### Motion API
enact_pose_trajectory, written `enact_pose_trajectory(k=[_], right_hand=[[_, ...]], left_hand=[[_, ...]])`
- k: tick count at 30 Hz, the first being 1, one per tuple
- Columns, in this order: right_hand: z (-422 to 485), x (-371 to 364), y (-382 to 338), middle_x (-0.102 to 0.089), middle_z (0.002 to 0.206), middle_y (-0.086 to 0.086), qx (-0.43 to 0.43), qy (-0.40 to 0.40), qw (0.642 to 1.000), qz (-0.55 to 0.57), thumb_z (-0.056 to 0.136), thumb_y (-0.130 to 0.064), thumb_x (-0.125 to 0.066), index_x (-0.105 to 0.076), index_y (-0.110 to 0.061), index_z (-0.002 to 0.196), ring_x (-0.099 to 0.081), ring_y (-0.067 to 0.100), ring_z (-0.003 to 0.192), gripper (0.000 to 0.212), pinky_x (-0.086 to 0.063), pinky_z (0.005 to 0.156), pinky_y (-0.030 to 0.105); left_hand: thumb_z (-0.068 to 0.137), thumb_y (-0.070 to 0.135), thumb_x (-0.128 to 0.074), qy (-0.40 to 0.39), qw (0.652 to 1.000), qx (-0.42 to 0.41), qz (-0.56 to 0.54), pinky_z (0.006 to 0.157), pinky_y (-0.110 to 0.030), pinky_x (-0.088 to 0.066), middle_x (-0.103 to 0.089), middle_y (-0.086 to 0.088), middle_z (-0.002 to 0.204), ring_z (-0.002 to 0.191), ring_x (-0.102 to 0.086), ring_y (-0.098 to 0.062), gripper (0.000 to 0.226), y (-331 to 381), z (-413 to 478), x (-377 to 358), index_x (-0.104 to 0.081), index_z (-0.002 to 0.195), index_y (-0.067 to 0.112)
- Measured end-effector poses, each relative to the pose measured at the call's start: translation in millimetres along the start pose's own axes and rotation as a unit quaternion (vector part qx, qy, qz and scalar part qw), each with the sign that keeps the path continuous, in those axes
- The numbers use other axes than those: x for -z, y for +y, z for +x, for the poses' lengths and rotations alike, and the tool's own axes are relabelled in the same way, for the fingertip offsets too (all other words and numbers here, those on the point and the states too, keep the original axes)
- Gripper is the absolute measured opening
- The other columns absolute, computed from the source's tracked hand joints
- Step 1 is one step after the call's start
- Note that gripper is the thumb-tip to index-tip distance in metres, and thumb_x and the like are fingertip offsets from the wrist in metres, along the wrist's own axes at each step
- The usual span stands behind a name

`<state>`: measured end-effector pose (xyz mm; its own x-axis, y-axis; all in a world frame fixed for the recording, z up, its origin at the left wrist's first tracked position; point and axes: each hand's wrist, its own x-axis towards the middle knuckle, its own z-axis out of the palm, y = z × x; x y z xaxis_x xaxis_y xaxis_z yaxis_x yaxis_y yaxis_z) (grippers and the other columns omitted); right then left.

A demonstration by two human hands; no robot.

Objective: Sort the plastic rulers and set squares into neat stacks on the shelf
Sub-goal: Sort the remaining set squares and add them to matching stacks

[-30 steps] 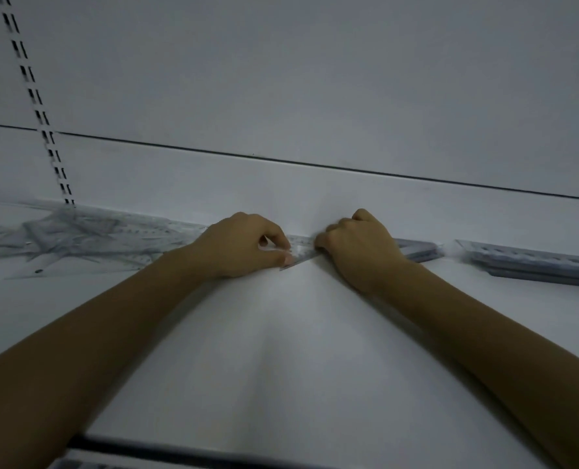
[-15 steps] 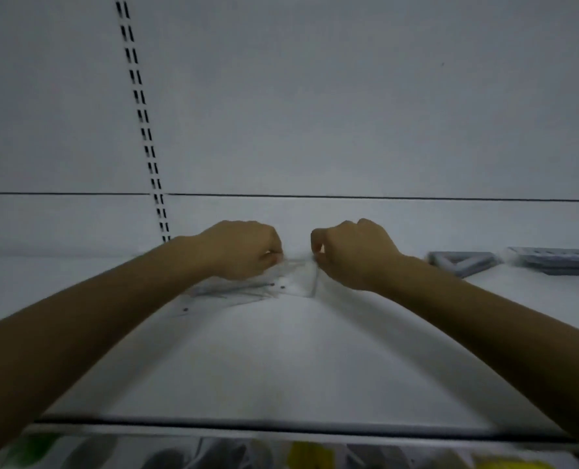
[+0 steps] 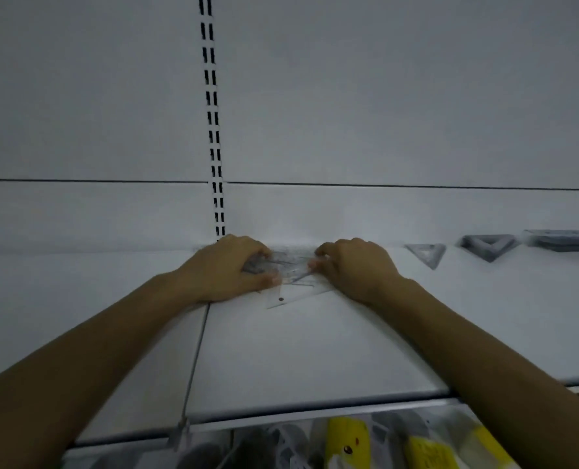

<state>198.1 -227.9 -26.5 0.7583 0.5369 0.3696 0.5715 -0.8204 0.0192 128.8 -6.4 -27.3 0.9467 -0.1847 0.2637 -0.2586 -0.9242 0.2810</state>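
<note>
Gathering appears to be the step in hand: both hands work a loose pile [image 3: 293, 265] of clear rulers and set squares at the back of the shelf [image 3: 315, 350].

**Hand state**
- Left hand [image 3: 225, 270]: fingers [image 3: 268, 280] curled round the left end of the pile, thumb on the near edge.
- Right hand [image 3: 357, 265]: fingers [image 3: 319, 264] curled and pinching the right end of the pile.
- The pile lies between the two sets of fingers and touches both. One set square [image 3: 301, 296] juts out of it toward the person, just below the fingers and flat on the shelf.

**Work done, as far as can be seen**
- Right of the right fingers, and apart from them, three groups lie along the back of the shelf: a small stack [image 3: 426, 254] of triangles, then a hollow stack [image 3: 487, 247] of larger triangles, then a ruler stack [image 3: 565, 239] at the frame edge.
- All three look squared up. The count in each cannot be told.

**Work left**
- The pile between the fingers is mixed and crossed. Its pieces are blurred, so the share of rulers to set squares cannot be told.
- In judgement, the task is well past half: one pile is left to split by type and add to the stacks on the right.

**Surroundings**
- A slotted upright [image 3: 213, 113] rises directly behind the left fingers.
- Yellow packets [image 3: 349, 441] hang below the shelf front.
</note>
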Motion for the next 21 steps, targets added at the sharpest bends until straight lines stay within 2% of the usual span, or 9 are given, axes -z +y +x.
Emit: enact_pose_trajectory(k=[3, 5, 8, 11, 13, 15, 17, 19, 21], right_hand=[[1, -1, 6, -0.071, 0.098, 0.001, 0.031, 0.132, 0.99, 0.04, 0.098, -0.043, -0.039, -0.067, -0.023, 0.105, -0.065, 0.025, 0.087, 0.035, -0.046, 0.074, 0.033], [2, 1, 9, -0.073, 0.083, 0.0, 0.046, 0.239, 0.968, 0.064, 0.096, -0.039, -0.045, -0.071, -0.019, 0.095, -0.067, 0.024, 0.072, 0.032, -0.045, 0.063, 0.029], [2, 8, 13, -0.069, 0.071, 0.002, -0.032, 0.35, 0.926, 0.138, 0.097, -0.038, -0.04, -0.064, -0.014, 0.089, -0.062, 0.025, 0.058, 0.035, -0.045, 0.057, 0.03], [1, 11, 17, -0.067, 0.076, 0.002, -0.106, 0.366, 0.898, 0.223, 0.098, -0.038, -0.029, -0.055, -0.012, 0.092, -0.063, 0.024, 0.065, 0.037, -0.051, 0.063, 0.041], [0, 14, 20, -0.066, 0.077, 0.004, -0.145, 0.369, 0.873, 0.285, 0.098, -0.033, -0.03, -0.054, -0.012, 0.094, -0.062, 0.023, 0.067, 0.032, -0.051, 0.064, 0.041], [-1, 16, 21, -0.065, 0.071, 0.003, -0.176, 0.381, 0.84, 0.345, 0.101, -0.027, -0.03, -0.054, -0.011, 0.096, -0.06, 0.019, 0.059, 0.029, -0.051, 0.057, 0.036], [-1, 20, 21, -0.061, 0.062, 0.001, -0.195, 0.401, 0.805, 0.392, 0.103, -0.026, -0.029, -0.053, -0.011, 0.098, -0.054, 0.011, 0.045, 0.028, -0.046, 0.046, 0.028], [-2, 22, 19, -0.06, 0.058, 0.003, -0.211, 0.402, 0.791, 0.411, 0.103, -0.029, -0.03, -0.054, -0.013, 0.099, -0.05, 0.005, 0.038, 0.029, -0.043, 0.041, 0.022], [-3, 23, 17, -0.061, 0.059, 0.007, -0.218, 0.372, 0.786, 0.442, 0.102, -0.032, -0.033, -0.056, -0.012, 0.101, -0.049, 0.004, 0.035, 0.03, -0.04, 0.037, 0.019]], left_hand=[[0.065, 0.079, -0.042, 0.016, 0.999, -0.018, 0.023, 0.091, -0.036, -0.047, -0.061, 0.009, 0.116, 0.103, -0.055, -0.009, 0.073, -2, 0, 1, -0.059, 0.116, 0.03], [0.069, 0.072, -0.042, 0.024, 0.999, -0.036, 0.028, 0.089, -0.032, -0.046, -0.061, 0.012, 0.111, 0.101, -0.054, -0.009, 0.061, 0, 0, 0, -0.06, 0.111, 0.032], [0.074, 0.052, -0.044, 0.051, 0.995, -0.085, 0.03, 0.087, -0.031, -0.043, -0.062, 0.011, 0.108, 0.1, -0.055, -0.012, 0.046, 5, 2, -4, -0.062, 0.111, 0.032], [0.078, 0.045, -0.043, 0.089, 0.987, -0.128, 0.049, 0.08, -0.03, -0.042, -0.065, 0.007, 0.101, 0.092, -0.059, -0.014, 0.043, 9, 4, -8, -0.067, 0.11, 0.031], [0.08, 0.048, -0.039, 0.118, 0.979, -0.156, 0.054, 0.076, -0.032, -0.045, -0.067, 0.006, 0.096, 0.086, -0.061, -0.015, 0.042, 10, 5, -8, -0.071, 0.102, 0.03], [0.082, 0.045, -0.037, 0.164, 0.97, -0.178, 0.039, 0.071, -0.033, -0.047, -0.068, 0.004, 0.089, 0.078, -0.062, -0.016, 0.042, 13, 4, -7, -0.072, 0.095, 0.025], [0.087, 0.038, -0.036, 0.245, 0.954, -0.171, 0.038, 0.065, -0.029, -0.043, -0.068, 0.003, 0.084, 0.072, -0.061, -0.017, 0.039, 19, 3, -3, -0.071, 0.091, 0.021], [0.092, 0.036, -0.033, 0.319, 0.939, -0.128, 0.028, 0.055, -0.024, -0.037, -0.065, 0.004, 0.078, 0.063, -0.058, -0.015, 0.035, 26, 2, 4, -0.064, 0.09, 0.02], [0.096, 0.037, -0.029, 0.353, 0.932, -0.085, 0.005, 0.048, -0.023, -0.039, -0.063, 0.009, 0.071, 0.053, -0.056, -0.012, 0.032, 29, 1, 8, -0.055, 0.091, 0.02]])
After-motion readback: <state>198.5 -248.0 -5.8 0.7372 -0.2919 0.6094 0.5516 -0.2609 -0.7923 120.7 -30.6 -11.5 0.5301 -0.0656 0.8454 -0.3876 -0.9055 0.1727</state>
